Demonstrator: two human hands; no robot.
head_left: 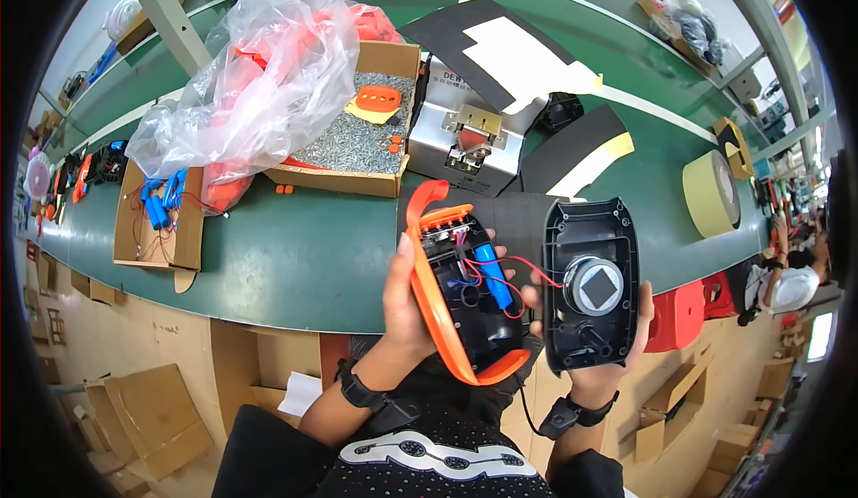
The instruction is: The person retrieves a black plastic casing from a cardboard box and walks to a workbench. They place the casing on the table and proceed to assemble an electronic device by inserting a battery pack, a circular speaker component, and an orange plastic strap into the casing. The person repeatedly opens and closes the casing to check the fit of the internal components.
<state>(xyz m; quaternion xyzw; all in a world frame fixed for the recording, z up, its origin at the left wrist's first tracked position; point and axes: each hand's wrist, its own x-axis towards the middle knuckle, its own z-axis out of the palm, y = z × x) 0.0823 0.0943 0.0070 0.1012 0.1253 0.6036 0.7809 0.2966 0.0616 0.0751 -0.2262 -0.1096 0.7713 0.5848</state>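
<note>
The left hand (404, 306) has a firm grip on the orange half-shell (451, 288), its palm and thumb wrapped along the shell's left rim while the fingers go behind it out of sight. The right hand (601, 355) has its grip under the black half-shell (590, 279), cradling it from below, with fingertips showing at the shell's right edge and the thumb near its left side. Both forearms come up from the lower edge of the picture, each with a dark strap at the wrist, and the two hands hold the shells side by side, open faces up, above the near edge of the green table (295, 266). Inside the orange half-shell lies a blue cylindrical cell (492, 275) with red wires (527, 270) that loop across to the black half-shell, where a round silver part (597, 285) sits in the middle. How the wires end inside either shell is too small to make out. On the table behind stand a cardboard box of small metal screws (344, 145), a clear plastic bag (259, 69) over orange parts that it half hides, a grey metal press (469, 136) and a roll of tape (710, 194).
</note>
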